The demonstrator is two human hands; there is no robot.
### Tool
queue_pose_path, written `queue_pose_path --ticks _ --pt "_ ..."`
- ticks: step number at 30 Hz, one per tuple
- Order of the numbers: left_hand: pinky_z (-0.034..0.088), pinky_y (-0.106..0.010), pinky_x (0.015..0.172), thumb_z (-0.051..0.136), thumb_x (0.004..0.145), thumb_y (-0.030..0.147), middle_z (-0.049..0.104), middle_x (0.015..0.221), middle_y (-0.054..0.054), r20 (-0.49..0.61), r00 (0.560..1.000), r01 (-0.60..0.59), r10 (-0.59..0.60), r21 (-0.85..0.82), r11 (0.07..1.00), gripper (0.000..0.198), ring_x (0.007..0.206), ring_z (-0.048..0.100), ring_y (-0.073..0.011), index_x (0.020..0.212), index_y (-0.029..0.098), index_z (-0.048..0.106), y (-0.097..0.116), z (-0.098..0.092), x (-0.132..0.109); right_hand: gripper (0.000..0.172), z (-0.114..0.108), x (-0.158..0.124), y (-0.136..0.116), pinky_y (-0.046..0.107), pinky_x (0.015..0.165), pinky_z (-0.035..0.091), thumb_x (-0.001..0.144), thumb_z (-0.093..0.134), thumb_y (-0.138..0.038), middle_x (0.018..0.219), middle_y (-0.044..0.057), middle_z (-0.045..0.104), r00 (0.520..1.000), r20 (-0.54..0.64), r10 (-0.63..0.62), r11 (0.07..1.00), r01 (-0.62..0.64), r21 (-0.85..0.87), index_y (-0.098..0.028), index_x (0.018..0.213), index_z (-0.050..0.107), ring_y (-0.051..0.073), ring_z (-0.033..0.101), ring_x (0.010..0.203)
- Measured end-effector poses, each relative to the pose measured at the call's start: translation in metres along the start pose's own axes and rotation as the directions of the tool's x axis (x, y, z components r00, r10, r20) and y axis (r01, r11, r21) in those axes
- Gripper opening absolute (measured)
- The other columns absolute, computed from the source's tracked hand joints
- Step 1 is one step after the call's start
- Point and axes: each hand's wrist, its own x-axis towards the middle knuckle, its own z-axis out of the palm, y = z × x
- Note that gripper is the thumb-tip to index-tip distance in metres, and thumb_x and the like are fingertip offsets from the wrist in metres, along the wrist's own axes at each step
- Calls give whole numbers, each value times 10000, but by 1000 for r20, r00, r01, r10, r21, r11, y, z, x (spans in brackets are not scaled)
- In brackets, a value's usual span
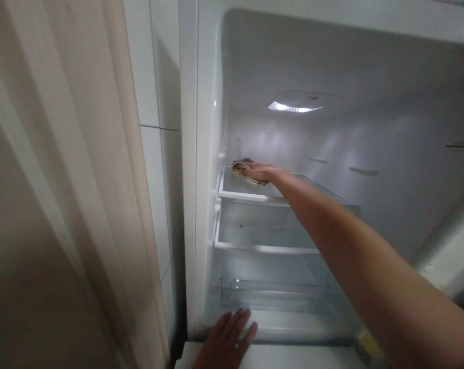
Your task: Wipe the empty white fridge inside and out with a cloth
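Observation:
My right hand point(261, 171) reaches deep into a refrigerator point(190, 179). Under its fingers is a folded, brownish cloth point(241, 168), pressed onto the back left part of the upper glass shelf point(232, 188). The fingertips are partly hidden by the cloth. Low in the view, my left hand point(232, 335) is open, fingers stretched and a little apart, with nothing in it. It is near the refrigerator's bottom front edge; whether it touches the surface there I cannot tell.
A second glass shelf point(255, 250) sits below the upper one, and a clear drawer point(274, 294) lies lower down. A lit lamp point(293, 107) is in the ceiling. Left of the refrigerator are white tiles point(151, 164) and a beige ribbed panel or curtain point(74, 154).

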Motion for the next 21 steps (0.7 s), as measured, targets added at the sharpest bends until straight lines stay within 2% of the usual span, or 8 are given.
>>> queue_pose_path --ticks 4,7,10,12,14,17,19,21 --pt "376 -385 1294 540 1056 288 349 1781 -20 44 999 34 -32 -37 999 875 1618 410 -223 1750 353 11 1 -15 1 662 7 -4 -58 592 1179 462 949 604 -609 1492 101 679 992 -41 -116 993 117 30 -324 1547 591 387 634 1356" --pt "414 -443 1271 663 1003 425 345 1781 -48 107 993 60 -52 -74 995 1027 1598 446 -273 1742 360 -47 2 -22 4 600 0 -41 -63 578 1176 457 952 586 -567 1461 80 700 981 -52 -186 981 188 50 -311 1492 636 380 636 1344" --pt "421 -524 1265 822 796 706 332 1785 -91 162 985 87 -65 -133 987 1329 1583 459 -359 1741 363 -47 3 -28 7 496 -9 -89 -58 476 1105 509 940 585 -502 1354 54 746 942 -93 -324 936 333 114 -271 1364 699 329 681 1246" --pt "400 -549 1279 869 684 769 316 1795 -96 175 981 108 -79 -165 980 1423 1592 440 -387 1745 380 4 5 -33 8 418 -14 -117 -59 407 1045 533 929 597 -463 1283 26 764 924 -129 -360 916 376 140 -276 1283 719 289 703 1171" --pt "384 -551 1289 892 668 742 317 1798 -87 169 980 135 -106 -175 975 1404 1599 430 -388 1744 404 56 7 -37 9 384 -17 -136 -62 390 1014 545 934 596 -438 1237 12 771 941 -167 -296 932 322 165 -291 1268 715 274 712 1125" --pt "364 -563 1298 906 664 704 298 1806 -90 164 978 156 -129 -169 973 1394 1606 416 -397 1743 409 73 8 -37 8 401 -23 -141 -70 412 1010 565 972 544 -401 1227 51 770 962 -259 -86 947 160 279 -261 1322 681 279 715 1124" --pt "361 -567 1298 898 659 723 296 1805 -103 165 979 142 -117 -151 978 1422 1604 417 -408 1746 391 43 6 -32 7 449 -31 -129 -79 417 1020 577 1005 483 -374 1293 91 751 932 -351 86 898 80 432 -230 1405 625 272 707 1171" --pt "377 -542 1289 865 713 719 321 1794 -105 144 986 104 -87 -120 987 1386 1597 430 -393 1747 371 10 4 -23 6 520 -41 -111 -93 399 1017 591 1046 415 -381 1359 110 729 896 -396 202 787 92 610 -219 1528 522 249 702 1205"
